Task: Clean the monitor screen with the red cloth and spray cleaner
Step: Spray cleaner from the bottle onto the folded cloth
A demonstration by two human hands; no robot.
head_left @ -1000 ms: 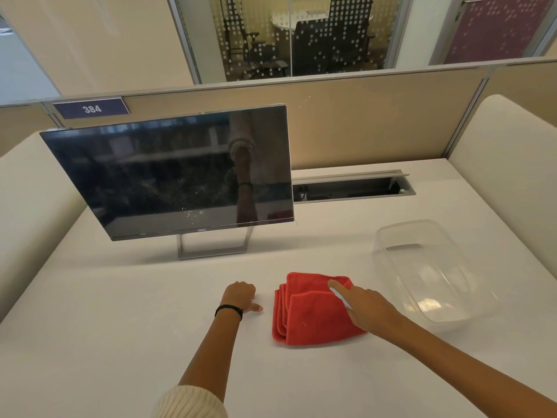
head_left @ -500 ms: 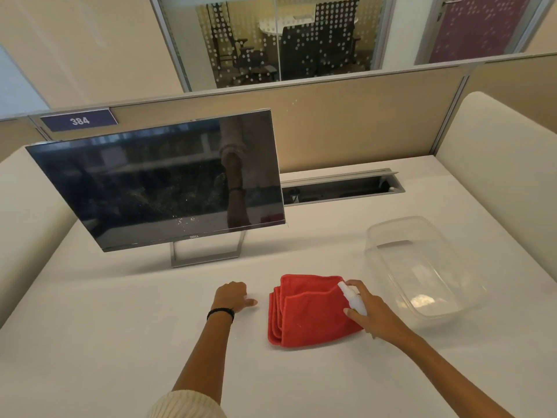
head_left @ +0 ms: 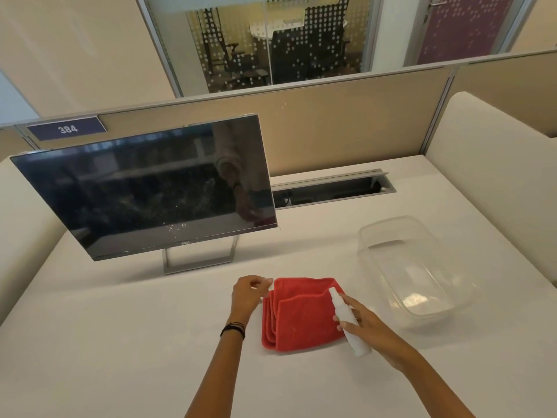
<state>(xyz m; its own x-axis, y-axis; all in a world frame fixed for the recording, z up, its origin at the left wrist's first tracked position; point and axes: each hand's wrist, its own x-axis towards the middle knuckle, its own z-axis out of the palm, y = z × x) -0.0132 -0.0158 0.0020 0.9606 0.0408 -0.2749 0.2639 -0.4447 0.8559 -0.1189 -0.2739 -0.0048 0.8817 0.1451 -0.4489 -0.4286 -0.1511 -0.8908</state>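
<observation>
Your right hand (head_left: 372, 330) holds the spray bottle (head_left: 348, 322); the fingers are closed around its middle, and its nozzle points toward the monitor (head_left: 144, 188). The bottle is over the right edge of the red cloth (head_left: 301, 313), which lies folded on the desk (head_left: 120, 342). Your left hand (head_left: 248, 294) is at the cloth's left top corner, fingers (head_left: 266, 282) half curled and touching its edge. A clear tub (head_left: 413, 267) stands to the right.

You have one head view, looking forward and down at the desk (head_left: 120, 342), hands low in frame, monitor (head_left: 144, 188) upper left.
</observation>
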